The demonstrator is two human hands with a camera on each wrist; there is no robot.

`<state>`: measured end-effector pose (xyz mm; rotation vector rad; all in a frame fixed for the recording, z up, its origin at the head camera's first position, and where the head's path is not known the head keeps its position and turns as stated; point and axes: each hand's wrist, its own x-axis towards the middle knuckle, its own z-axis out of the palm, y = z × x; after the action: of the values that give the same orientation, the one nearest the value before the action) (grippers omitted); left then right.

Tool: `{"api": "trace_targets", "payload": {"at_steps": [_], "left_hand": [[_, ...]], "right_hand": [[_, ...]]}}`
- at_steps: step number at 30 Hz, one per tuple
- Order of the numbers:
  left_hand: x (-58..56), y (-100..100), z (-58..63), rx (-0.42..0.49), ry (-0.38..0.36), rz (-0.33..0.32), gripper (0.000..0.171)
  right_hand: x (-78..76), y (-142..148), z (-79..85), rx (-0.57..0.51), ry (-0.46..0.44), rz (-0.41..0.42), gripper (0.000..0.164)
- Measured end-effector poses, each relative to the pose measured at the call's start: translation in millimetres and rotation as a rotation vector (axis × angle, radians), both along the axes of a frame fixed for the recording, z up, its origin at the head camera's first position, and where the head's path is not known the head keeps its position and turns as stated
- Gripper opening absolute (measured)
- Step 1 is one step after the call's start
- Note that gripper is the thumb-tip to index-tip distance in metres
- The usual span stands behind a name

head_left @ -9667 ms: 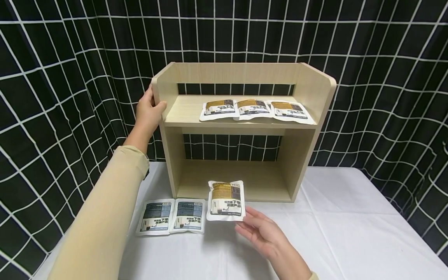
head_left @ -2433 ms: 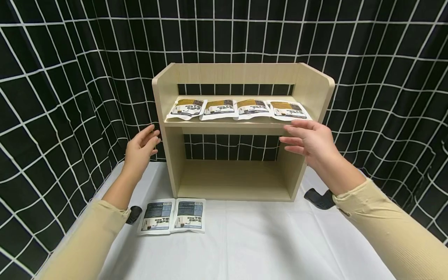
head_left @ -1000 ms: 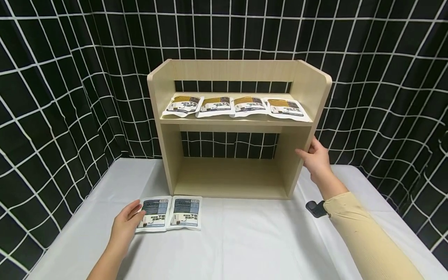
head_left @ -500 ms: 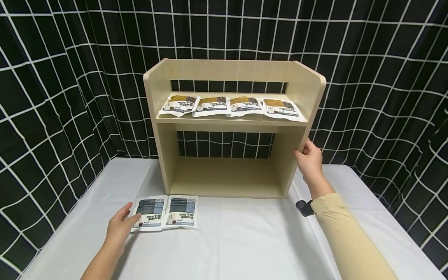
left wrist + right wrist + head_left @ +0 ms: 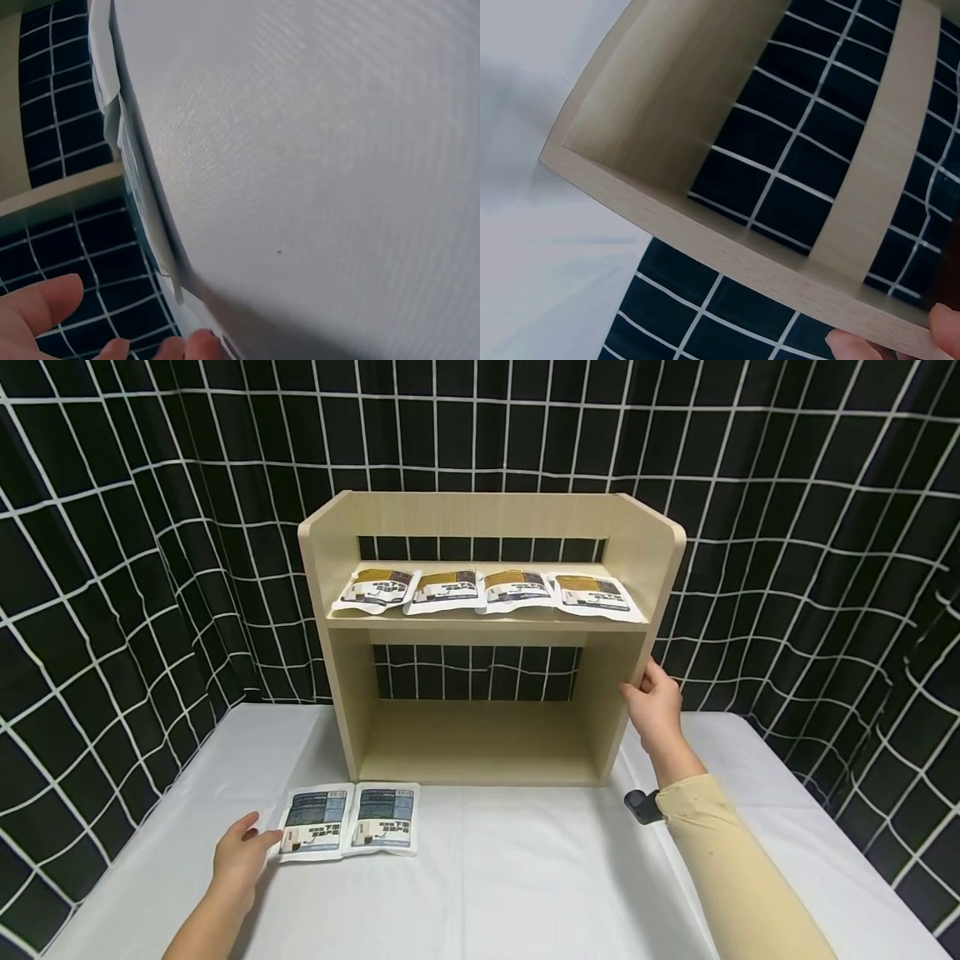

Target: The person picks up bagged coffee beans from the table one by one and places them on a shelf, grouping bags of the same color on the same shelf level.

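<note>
My left hand (image 5: 242, 860) is at the left edge of a white pouch with a dark blue label (image 5: 313, 822), thumb and fingers spread apart. In the left wrist view the thumb (image 5: 56, 300) and fingertips show below the pouch's edge (image 5: 150, 217). A second blue-labelled pouch (image 5: 384, 818) lies flat against the first one's right side. My right hand (image 5: 654, 710) grips the front edge of the right side panel of a light wooden shelf unit (image 5: 487, 777), thumb on the inner face. Fingertips (image 5: 847, 345) show on that panel in the right wrist view.
Several brown-labelled pouches (image 5: 446, 589) lie in a row on the upper shelf. The lower compartment (image 5: 480, 739) is open to the front. A white cloth (image 5: 517, 877) covers the table, and a black curtain with a white grid (image 5: 480, 435) hangs behind and at both sides.
The brown pouch once in my right hand now lies leftmost on the upper shelf. My right hand has gone to the right panel; my left left the unit's side and is by the blue pouch.
</note>
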<state>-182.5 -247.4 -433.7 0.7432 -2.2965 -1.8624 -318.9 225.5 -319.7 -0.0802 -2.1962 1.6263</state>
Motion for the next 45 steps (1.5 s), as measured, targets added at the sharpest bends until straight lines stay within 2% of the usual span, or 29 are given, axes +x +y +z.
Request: {"api": "trace_targets", "payload": {"at_steps": [3,5,11,13,20,25,31,38,45], "left_hand": [[-0.5,-1,-0.8,0.004,-0.006,0.033,0.068],[-1.0,-1,-0.3,0.0,-0.013,0.031,0.069],[1.2,-4,-0.8,-0.033,-0.088,-0.076,0.075],[1.2,-5,-1.7,-0.032,-0.116,-0.092,0.075],[-5.0,-8,-5.1,0.055,-0.169,-0.052,0.075],[-8.5,-10,-6.7,0.109,-0.184,-0.02,0.068],[-8.1,-8,-9.9,0.136,-0.169,-0.01,0.054],[-13.3,-1,-6.0,0.224,-0.14,-0.001,0.059],[-14.4,-1,-1.3,0.335,-0.058,-0.032,0.057]], "right_hand": [[0.3,-1,-1.0,-0.002,-0.011,-0.007,0.054],[0.3,-1,-1.3,-0.003,-0.012,-0.015,0.055],[-1.4,-2,-2.0,-0.002,0.015,-0.02,0.053],[-2.1,-3,-2.4,-0.004,0.016,-0.025,0.054],[-2.5,-3,-0.7,-0.017,0.011,-0.035,0.056],[-1.7,-3,0.5,-0.02,0.007,-0.032,0.056],[-1.0,-4,-1.2,-0.04,-0.009,-0.036,0.056],[0.0,-5,-0.7,-0.047,-0.004,-0.048,0.055],[0.5,-6,-0.3,-0.05,0.004,-0.047,0.055]]}}
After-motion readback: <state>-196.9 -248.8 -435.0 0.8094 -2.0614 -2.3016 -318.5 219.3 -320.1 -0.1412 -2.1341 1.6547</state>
